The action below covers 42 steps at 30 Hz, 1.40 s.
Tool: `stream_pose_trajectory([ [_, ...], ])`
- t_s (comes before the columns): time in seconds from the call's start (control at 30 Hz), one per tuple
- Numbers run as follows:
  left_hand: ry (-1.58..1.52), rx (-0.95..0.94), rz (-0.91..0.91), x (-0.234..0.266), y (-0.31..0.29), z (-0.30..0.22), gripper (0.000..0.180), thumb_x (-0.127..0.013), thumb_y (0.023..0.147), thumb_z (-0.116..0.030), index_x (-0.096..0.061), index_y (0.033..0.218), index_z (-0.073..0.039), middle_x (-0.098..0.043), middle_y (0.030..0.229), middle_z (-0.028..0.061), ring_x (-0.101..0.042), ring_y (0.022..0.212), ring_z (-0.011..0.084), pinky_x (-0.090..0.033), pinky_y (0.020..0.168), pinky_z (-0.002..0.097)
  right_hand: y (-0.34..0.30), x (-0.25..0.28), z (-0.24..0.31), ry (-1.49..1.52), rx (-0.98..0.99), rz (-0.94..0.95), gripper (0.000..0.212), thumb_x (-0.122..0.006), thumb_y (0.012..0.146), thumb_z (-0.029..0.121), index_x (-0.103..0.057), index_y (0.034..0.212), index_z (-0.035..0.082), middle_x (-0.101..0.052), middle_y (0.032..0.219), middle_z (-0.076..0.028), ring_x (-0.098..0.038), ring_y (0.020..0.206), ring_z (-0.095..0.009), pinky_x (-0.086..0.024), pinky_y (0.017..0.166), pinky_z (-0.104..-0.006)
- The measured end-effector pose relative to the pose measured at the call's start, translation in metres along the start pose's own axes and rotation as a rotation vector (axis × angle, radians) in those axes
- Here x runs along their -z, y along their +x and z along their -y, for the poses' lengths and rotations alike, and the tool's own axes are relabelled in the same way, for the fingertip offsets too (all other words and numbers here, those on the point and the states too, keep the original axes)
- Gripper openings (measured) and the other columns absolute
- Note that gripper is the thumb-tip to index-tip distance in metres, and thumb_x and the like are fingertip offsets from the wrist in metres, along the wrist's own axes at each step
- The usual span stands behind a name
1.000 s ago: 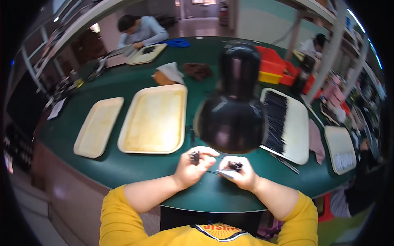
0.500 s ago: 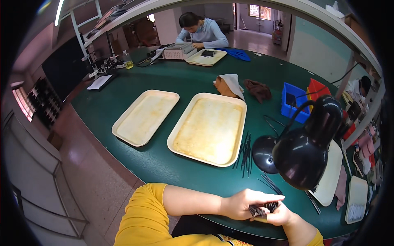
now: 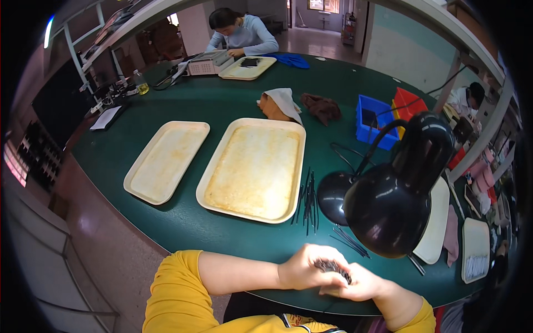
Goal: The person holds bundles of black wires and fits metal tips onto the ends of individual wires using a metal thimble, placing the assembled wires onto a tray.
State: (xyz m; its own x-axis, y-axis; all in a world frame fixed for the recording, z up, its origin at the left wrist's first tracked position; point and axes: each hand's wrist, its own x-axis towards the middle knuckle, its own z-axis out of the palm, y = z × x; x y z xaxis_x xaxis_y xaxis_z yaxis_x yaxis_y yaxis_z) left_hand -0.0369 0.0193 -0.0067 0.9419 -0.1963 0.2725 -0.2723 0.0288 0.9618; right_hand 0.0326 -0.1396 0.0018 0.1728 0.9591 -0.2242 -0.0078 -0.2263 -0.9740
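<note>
Close to the table's front edge, my left hand and my right hand come together around a bundle of thin dark rods. The fingers of both are closed about it, and the packed rod ends show between them. Most of the bundle's length is hidden by the hands. Just beyond them lie a few loose dark rods on the table. A larger group of thin black rods lies farther off, beside the big tray.
A big cream tray and a narrower tray lie on the green table. A black desk lamp overhangs the right side. Behind are cloths, a blue bin and a person working across the table.
My view has swung to the right, so the table things appear farther left. My left forefinger, stretched out before, now curls around the bundle, whose rod ends face up more.
</note>
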Motion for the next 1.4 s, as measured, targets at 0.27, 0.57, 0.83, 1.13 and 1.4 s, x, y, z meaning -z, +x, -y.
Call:
stream_pose_trajectory([
  [0.27,-0.141,0.114,-0.141,0.0,0.007,0.028,0.024,-0.04,0.085,-0.018,-0.053,0.074,-0.001,-0.048,0.059,0.0023,-0.044,0.055,0.0076,-0.038,0.055,0.0207,-0.055,0.074,0.02,-0.808,-0.133,-0.793,0.022,-0.055,0.062,0.012,-0.051,0.08,0.001,-0.055,0.069,-0.012,-0.052,0.064,-0.024,-0.041,0.058,-0.0314],
  [0.57,0.289,0.017,0.294,-0.004,0.026,0.031,0.029,-0.044,0.082,-0.021,-0.056,0.068,0.001,-0.051,0.057,0.0076,-0.047,0.05,0.0135,-0.039,0.048,0.0241,-0.075,0.134,-0.002,-1.091,-0.142,-1.072,0.033,-0.055,0.059,0.018,-0.054,0.086,-0.002,-0.056,0.082,-0.018,-0.052,0.081,-0.031,-0.041,0.072,-0.0358],
  [0.83,0.2,0.213,0.26,-0.007,0.02,0.03,0.024,-0.046,0.082,-0.02,-0.057,0.073,-0.001,-0.054,0.064,0.008,-0.05,0.057,0.0142,-0.041,0.054,0.0243,-0.083,0.155,-0.021,-1.019,0.106,-1.375,0.04,-0.051,0.07,0.024,-0.049,0.1,-0.003,-0.05,0.097,-0.021,-0.047,0.093,-0.033,-0.037,0.081,-0.0356],
  [1.13,0.091,0.267,0.233,-0.006,0.02,0.032,0.024,-0.045,0.083,-0.019,-0.053,0.073,0.002,-0.054,0.067,0.0076,-0.049,0.058,0.0113,-0.04,0.055,0.0232,-0.102,0.135,-0.046,-0.216,0.025,-1.442,0.055,-0.04,0.083,0.029,-0.022,0.124,-0.002,-0.026,0.127,-0.017,-0.022,0.12,-0.022,-0.018,0.097,-0.0292],
  [1.4,0.118,0.234,0.272,-0.007,0.016,0.035,0.026,-0.044,0.084,-0.02,-0.055,0.076,0.002,-0.053,0.064,0.0053,-0.047,0.058,0.0095,-0.039,0.055,0.0211,-0.074,0.101,-0.029,0.196,0.099,-1.314,0.062,-0.043,0.079,0.025,-0.016,0.122,-0.01,-0.036,0.117,-0.022,-0.037,0.107,-0.026,-0.029,0.09,-0.0294],
])
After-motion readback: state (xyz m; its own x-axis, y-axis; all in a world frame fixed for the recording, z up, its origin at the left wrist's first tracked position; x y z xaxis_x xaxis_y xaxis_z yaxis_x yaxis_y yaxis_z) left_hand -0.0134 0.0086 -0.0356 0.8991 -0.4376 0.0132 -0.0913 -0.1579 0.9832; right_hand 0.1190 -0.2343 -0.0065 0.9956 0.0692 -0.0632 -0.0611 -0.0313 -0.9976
